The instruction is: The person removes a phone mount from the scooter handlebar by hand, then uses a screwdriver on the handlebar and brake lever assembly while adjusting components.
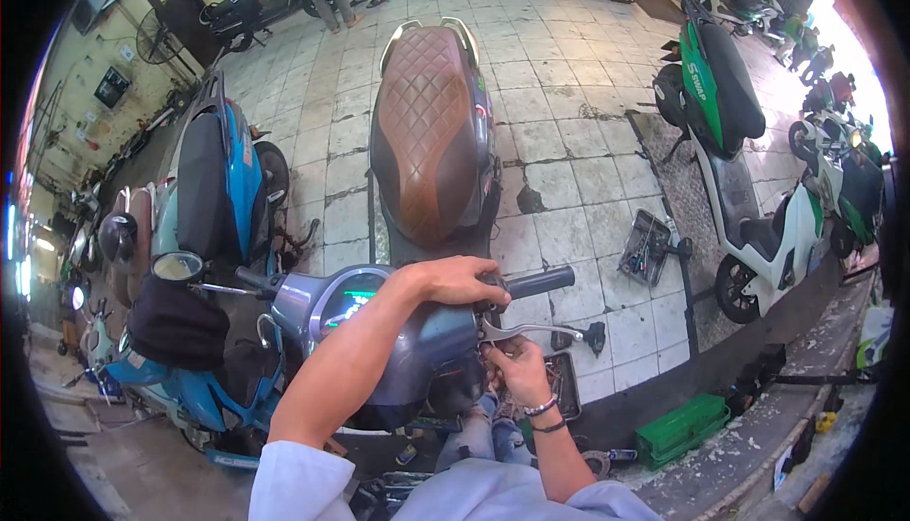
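A blue-grey scooter stands facing me, with a brown quilted seat (427,123) and a lit instrument display (353,299). My left hand (457,281) reaches across the front cover, its fingers bent over the handlebar (542,283) at the inner end of the black grip. Just below sits the silver brake lever (540,333), pointing right. Under the lever's base is my right hand (521,371), thumb and fingers pinched together near the lever mount. What the fingertips hold, if anything, is too small to make out. Bracelets circle my right wrist.
A blue scooter (251,175) is parked close on the left, a white and green one (773,255) on the right. A tool tray (646,248) lies on the tiles. Near my right arm are a green toolbox (681,431) and a ledge. People stand at the far end.
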`<state>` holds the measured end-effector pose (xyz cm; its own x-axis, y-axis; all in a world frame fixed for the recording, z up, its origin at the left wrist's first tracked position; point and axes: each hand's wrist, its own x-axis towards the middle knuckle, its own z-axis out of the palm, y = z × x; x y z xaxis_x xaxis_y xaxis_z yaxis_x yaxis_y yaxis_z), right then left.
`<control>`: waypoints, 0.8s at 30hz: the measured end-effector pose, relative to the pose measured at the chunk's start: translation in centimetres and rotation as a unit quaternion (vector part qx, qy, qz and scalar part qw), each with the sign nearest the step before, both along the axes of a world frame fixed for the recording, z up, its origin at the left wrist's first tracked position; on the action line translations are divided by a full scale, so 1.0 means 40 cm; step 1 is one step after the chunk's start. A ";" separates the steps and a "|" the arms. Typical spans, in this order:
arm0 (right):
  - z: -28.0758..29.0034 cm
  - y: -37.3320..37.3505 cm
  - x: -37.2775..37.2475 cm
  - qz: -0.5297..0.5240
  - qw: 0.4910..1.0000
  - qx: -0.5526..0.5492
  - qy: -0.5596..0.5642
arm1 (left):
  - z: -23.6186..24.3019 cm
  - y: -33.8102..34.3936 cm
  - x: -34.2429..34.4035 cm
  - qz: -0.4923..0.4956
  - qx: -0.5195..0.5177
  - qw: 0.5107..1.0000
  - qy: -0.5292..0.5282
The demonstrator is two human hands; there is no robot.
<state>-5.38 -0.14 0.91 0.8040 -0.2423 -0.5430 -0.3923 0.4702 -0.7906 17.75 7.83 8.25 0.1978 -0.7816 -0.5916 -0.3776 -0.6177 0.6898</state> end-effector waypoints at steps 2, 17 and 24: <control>-0.003 0.000 0.000 -0.001 1.000 -0.004 -0.007 | -0.014 0.004 0.000 0.001 -0.002 1.000 -0.010; 0.014 0.003 0.012 -0.036 0.999 -0.028 -0.028 | -0.010 0.004 -0.001 0.007 0.001 1.000 -0.007; -0.015 0.015 0.008 -0.006 0.999 -0.042 -0.005 | 0.008 0.001 0.000 -0.006 0.007 1.000 0.008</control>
